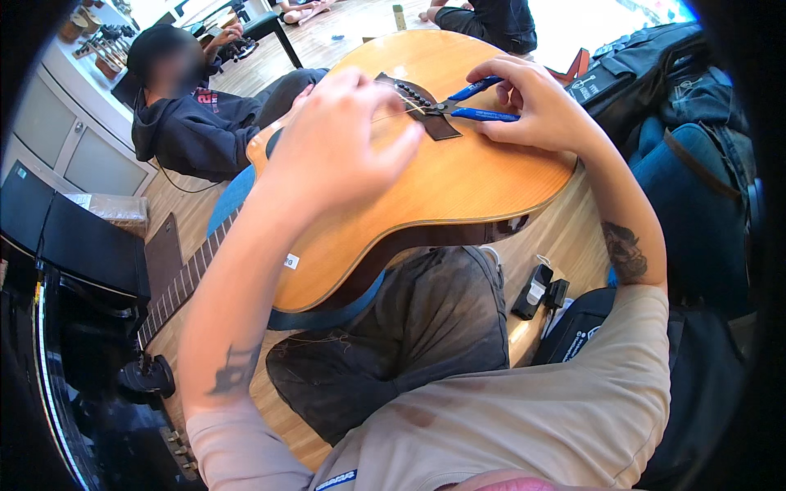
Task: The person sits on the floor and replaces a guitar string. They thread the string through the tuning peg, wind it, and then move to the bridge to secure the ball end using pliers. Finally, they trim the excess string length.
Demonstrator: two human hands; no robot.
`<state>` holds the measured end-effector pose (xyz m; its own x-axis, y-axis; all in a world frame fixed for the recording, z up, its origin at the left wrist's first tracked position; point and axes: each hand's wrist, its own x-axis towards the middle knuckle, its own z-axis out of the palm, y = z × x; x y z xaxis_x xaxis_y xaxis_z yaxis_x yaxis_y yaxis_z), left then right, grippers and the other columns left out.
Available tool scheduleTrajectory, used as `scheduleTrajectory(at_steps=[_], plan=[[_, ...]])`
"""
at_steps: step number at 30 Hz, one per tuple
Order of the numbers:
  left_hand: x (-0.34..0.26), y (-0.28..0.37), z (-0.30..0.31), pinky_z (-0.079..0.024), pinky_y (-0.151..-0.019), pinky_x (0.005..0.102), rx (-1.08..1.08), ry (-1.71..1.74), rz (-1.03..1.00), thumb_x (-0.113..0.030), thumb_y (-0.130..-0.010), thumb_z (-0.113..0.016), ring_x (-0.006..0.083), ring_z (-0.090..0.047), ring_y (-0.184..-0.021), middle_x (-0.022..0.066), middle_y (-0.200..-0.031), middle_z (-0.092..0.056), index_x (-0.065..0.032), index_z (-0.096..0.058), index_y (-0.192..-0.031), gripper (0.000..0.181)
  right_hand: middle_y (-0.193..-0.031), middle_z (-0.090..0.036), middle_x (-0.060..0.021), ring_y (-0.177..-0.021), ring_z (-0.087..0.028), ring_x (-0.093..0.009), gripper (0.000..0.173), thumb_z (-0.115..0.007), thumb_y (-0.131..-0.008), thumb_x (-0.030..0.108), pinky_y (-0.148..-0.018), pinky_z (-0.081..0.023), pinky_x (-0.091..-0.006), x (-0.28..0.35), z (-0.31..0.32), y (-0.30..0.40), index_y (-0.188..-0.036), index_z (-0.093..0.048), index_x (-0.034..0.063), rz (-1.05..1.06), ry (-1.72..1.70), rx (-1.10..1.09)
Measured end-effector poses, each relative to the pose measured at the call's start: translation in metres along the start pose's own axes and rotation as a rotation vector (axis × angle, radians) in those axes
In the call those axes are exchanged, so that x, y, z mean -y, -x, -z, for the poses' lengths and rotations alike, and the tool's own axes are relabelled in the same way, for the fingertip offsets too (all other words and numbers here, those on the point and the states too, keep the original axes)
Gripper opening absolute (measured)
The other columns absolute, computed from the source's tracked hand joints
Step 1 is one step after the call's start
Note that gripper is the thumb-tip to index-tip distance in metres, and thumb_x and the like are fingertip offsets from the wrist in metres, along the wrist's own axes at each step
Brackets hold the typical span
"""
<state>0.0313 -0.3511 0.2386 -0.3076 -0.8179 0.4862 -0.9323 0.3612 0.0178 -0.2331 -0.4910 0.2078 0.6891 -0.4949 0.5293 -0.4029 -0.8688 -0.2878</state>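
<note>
An acoustic guitar with a pale wooden top lies face up over my lap, its fretted neck running down to the left. My right hand grips blue-handled flush cutters, handles spread. Their metal head rests over the dark bridge, beside the row of black bridge pins. Thin string pieces show at the bridge. Blurred by motion, my left hand hovers over the body just left of the bridge and hides the soundhole's area; whether it pinches a string is unclear.
A seated person in a dark hoodie is at the upper left; others sit on the floor beyond. Bags crowd the right side. Power adapters with cables lie on the wooden floor. A glossy black object stands at left.
</note>
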Motion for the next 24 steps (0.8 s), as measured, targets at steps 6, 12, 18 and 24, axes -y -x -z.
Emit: scheduleTrajectory(at_steps=[6,12,18,24], plan=[[0.037,-0.031,-0.067,-0.054,-0.096,0.0449,-0.126,0.105,-0.021,-0.036,-0.086,-0.072,0.0359,-0.068,-0.109,0.0176,-0.118,-0.067,-0.0068,-0.069,-0.120,0.044,-0.111,-0.064,-0.0128,-0.094,-0.059,-0.026,0.054,-0.071,-0.073,0.025,-0.087,-0.051,-0.0354,-0.016,-0.008,0.000,-0.121,-0.067,0.0029,0.059,0.131,-0.107],[0.036,-0.029,-0.075,-0.055,-0.094,0.0427,-0.136,0.106,-0.066,-0.033,-0.086,-0.072,0.0360,-0.068,-0.107,0.0175,-0.115,-0.068,-0.0070,-0.070,-0.118,0.041,-0.117,-0.065,-0.0171,-0.113,-0.062,-0.037,0.055,-0.069,-0.071,0.028,-0.104,-0.046,-0.0432,-0.027,-0.006,-0.008,-0.119,-0.068,0.0014,0.160,0.200,-0.077],[0.037,-0.029,-0.073,-0.056,-0.090,0.0436,-0.163,0.119,-0.093,-0.034,-0.085,-0.072,0.0362,-0.070,-0.101,0.0162,-0.110,-0.069,-0.0078,-0.072,-0.114,0.038,-0.108,-0.067,-0.0189,-0.104,-0.065,-0.035,0.050,-0.070,-0.071,0.028,-0.096,-0.050,-0.0421,-0.015,0.009,-0.028,-0.111,-0.071,-0.0023,0.221,0.206,0.024],[0.038,-0.029,-0.072,-0.050,-0.093,0.0424,-0.154,0.112,-0.075,-0.031,-0.086,-0.072,0.0336,-0.067,-0.104,0.0146,-0.106,-0.070,-0.0107,-0.073,-0.116,0.036,-0.106,-0.067,-0.0173,-0.098,-0.064,-0.034,0.046,-0.070,-0.072,0.025,-0.092,-0.051,-0.0427,-0.011,0.008,-0.033,-0.110,-0.071,-0.0019,0.253,0.250,0.032]])
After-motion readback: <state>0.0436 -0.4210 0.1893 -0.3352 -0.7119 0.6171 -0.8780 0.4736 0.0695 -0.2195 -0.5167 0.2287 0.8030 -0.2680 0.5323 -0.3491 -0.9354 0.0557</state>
